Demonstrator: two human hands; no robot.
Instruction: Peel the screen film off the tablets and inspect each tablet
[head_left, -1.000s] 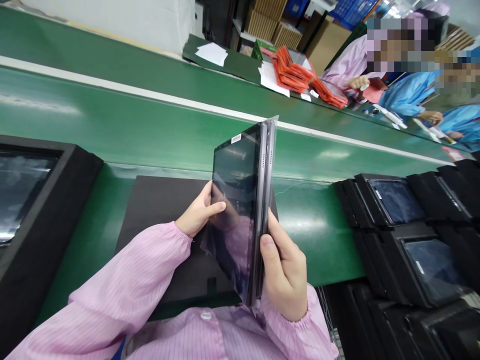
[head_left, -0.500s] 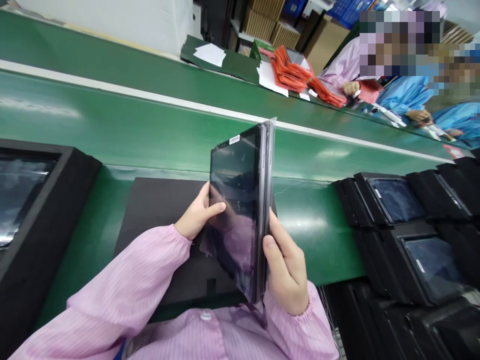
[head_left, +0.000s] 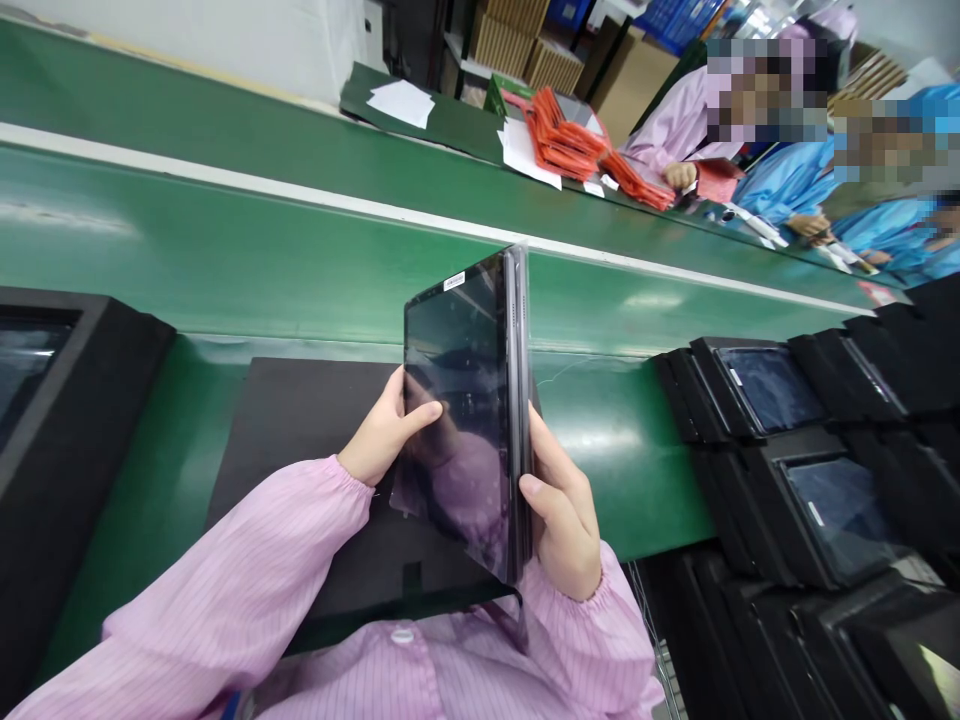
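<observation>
Two dark tablets (head_left: 465, 390) are held face to back, tilted up on edge, in front of my chest. Clear film wraps them, and a small white label sits at the top of the front screen. My left hand (head_left: 386, 430) grips their left side, its thumb lying on the screen and its other fingers hidden behind. On the right, my right hand (head_left: 564, 510) is closed around the long edges, thumb and fingers pressed on them. Beneath the tablets lies a flat black foam board (head_left: 315, 410) on the green work surface (head_left: 622, 490).
To the left stands a black foam tray (head_left: 90, 400) with a screen in it. Stacked black foam trays (head_left: 757, 480), some holding tablets, fill the right. Across the green conveyor are orange pouches (head_left: 562, 135), white papers (head_left: 401, 103) and co-workers in pink and blue sleeves (head_left: 787, 185).
The whole view has shifted slightly, so my hands and the tablets appear a little further left. My hold on the tablets looks the same.
</observation>
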